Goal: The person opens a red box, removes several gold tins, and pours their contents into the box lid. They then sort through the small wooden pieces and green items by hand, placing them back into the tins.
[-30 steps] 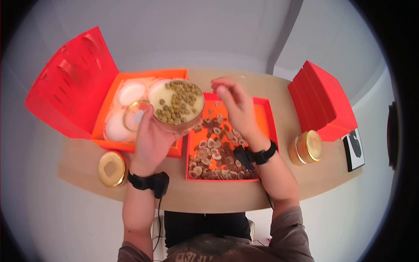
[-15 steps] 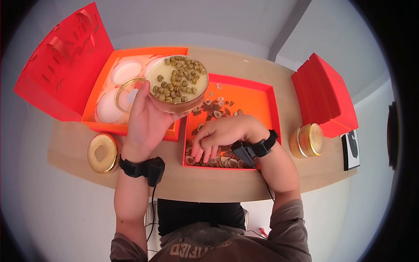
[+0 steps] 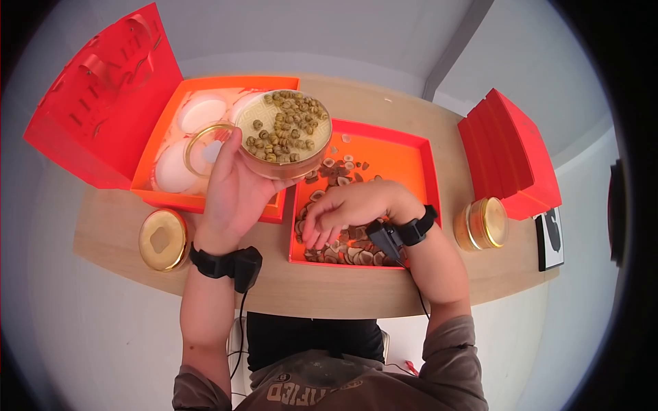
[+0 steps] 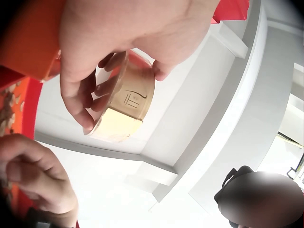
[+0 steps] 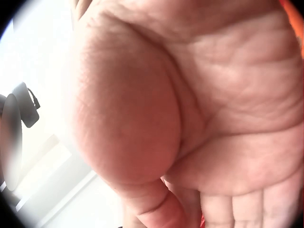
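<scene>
My left hand [image 3: 233, 185] grips a clear round jar [image 3: 284, 166] from beneath, thumb against its near left side. Rolled green-brown balls [image 3: 291, 130] lie on the patterned pale surface at its top. From the left wrist, the jar [image 4: 135, 92] shows a pale yellow label and dark lettering, with fingers spread around its wall. My right hand [image 3: 360, 205] hangs palm down over a red tray [image 3: 404, 154], its fingertips low among dried brown slices [image 3: 356, 255]. The right palm [image 5: 228, 90] appears bare in the right wrist view, but the fingertips are out of frame there.
An orange box [image 3: 188, 209] with round white recesses lies at left, a gold-rimmed ring [image 3: 219, 126] over it. Behind it leans a red bag [image 3: 103, 103]. Gold-lidded jars stand at left [image 3: 163, 240] and right [image 3: 482, 222]. At far right are a red box [image 3: 507, 154] and black-and-white card [image 3: 550, 240].
My right hand has come down from beside the jar into the tray's near left part, and there shifted slightly. My left hand keeps holding the jar up.
</scene>
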Action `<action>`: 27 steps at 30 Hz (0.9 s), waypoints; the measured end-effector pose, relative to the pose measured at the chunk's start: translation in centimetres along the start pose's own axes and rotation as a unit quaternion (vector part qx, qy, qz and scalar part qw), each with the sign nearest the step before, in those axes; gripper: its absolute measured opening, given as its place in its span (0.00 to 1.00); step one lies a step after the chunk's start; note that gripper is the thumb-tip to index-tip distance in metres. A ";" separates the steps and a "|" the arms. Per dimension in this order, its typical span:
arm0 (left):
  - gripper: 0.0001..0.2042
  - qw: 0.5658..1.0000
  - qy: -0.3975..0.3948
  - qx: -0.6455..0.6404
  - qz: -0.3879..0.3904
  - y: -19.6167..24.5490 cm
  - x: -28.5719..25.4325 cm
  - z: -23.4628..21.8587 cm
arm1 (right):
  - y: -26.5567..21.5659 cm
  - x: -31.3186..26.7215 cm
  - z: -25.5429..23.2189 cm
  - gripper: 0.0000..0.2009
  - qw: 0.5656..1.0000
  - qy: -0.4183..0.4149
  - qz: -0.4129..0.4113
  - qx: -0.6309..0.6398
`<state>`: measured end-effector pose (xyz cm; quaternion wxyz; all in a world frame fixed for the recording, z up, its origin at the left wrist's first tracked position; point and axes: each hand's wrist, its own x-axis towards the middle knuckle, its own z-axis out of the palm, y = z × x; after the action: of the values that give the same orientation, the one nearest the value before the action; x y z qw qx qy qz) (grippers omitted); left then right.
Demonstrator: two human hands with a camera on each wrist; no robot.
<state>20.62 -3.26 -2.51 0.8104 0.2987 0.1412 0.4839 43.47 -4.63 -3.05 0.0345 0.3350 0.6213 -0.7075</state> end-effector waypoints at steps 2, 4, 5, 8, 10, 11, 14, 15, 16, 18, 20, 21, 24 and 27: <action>0.29 1.000 -0.001 0.003 0.001 0.0 0.0 0.0 | -0.2 0.2 0.3 0.17 0.999 0.010 -0.008 -0.040; 0.29 1.000 0.003 -0.002 0.002 0.0 0.0 0.0 | 0.1 0.1 -0.3 0.16 0.993 0.074 0.018 -0.090; 0.29 1.000 0.003 -0.003 0.001 0.0 0.0 0.1 | 0.4 -0.2 -0.8 0.16 0.993 0.074 0.019 -0.089; 0.29 1.000 -0.003 -0.003 -0.003 0.0 0.0 0.2 | 0.8 -1.0 -2.2 0.14 0.986 0.148 -0.076 0.004; 0.29 1.000 0.002 -0.001 -0.002 0.0 0.0 0.1 | 0.6 -1.4 -2.7 0.13 0.968 0.247 -0.038 0.008; 0.29 1.000 0.002 -0.001 -0.002 0.0 0.0 0.1 | 0.8 -1.4 -3.0 0.13 0.972 0.223 -0.070 0.015; 0.29 1.000 -0.001 -0.005 -0.004 0.0 0.0 0.2 | 1.1 -1.3 -2.8 0.15 0.987 0.151 -0.045 -0.043; 0.29 1.000 -0.002 -0.002 -0.003 0.0 0.0 0.2 | 0.9 -1.2 -2.6 0.15 0.986 0.152 -0.045 -0.043; 0.29 1.000 -0.004 0.001 -0.001 0.1 0.0 0.2 | 0.6 -1.1 -2.5 0.17 0.991 0.116 -0.023 -0.070; 0.28 1.000 0.000 -0.003 -0.003 0.0 0.0 0.3 | 0.4 -0.6 -2.0 0.19 0.992 0.080 -0.001 -0.096; 0.28 1.000 0.003 -0.006 -0.003 0.0 0.0 0.3 | 0.3 -0.3 -1.4 0.22 0.998 0.043 0.046 -0.018; 0.28 1.000 0.001 -0.006 -0.002 0.0 0.0 0.2 | 0.4 -0.2 -1.4 0.22 0.998 0.043 0.045 -0.019; 0.28 1.000 0.000 -0.003 -0.002 0.1 -0.1 0.2 | 0.9 0.0 -1.6 0.20 0.997 0.077 0.028 -0.017; 0.28 1.000 0.000 -0.002 -0.002 0.1 0.0 0.2 | 1.0 -0.6 -2.5 0.18 0.991 0.132 -0.002 0.003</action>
<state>20.66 -3.35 -2.32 0.8120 0.2967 0.1407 0.4825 45.46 -2.86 -3.58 -0.0500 0.4241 0.6193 -0.6589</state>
